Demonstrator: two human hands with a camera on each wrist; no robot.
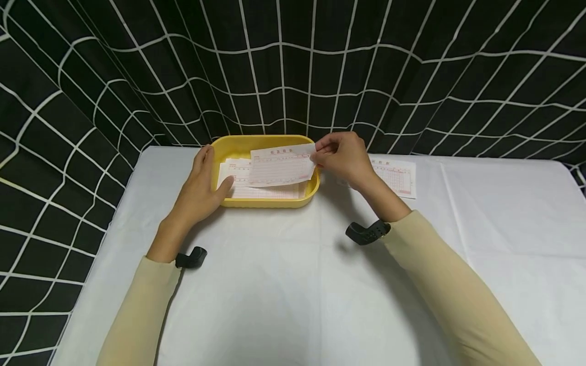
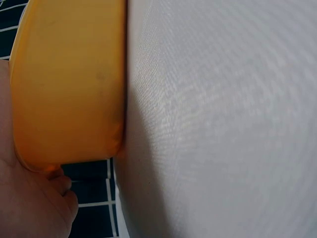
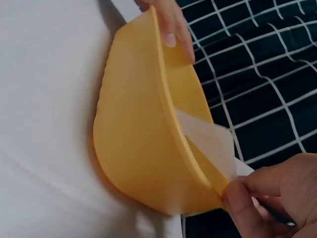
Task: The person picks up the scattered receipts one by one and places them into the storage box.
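A yellow oval plastic basket [image 1: 265, 203] stands on the white-covered table, with several printed slips [image 1: 270, 192] lying inside. My left hand [image 1: 194, 193] holds the basket's left end, its thumb over the rim and its fingers along the outer wall. At the other end, my right hand [image 1: 345, 158] pinches the right edge of a paper form [image 1: 281, 166] printed in red lines. The form is tilted above the slips and partly covers them. In the right wrist view, thumb and fingers of the right hand [image 3: 277, 196] grip the form [image 3: 210, 139] by the basket's rim.
More printed forms [image 1: 398, 179] lie on the table just right of the basket, partly behind the right forearm. A black curtain with a white grid [image 1: 293, 71] hangs close behind the basket. White cloth [image 1: 274, 284] covers the table.
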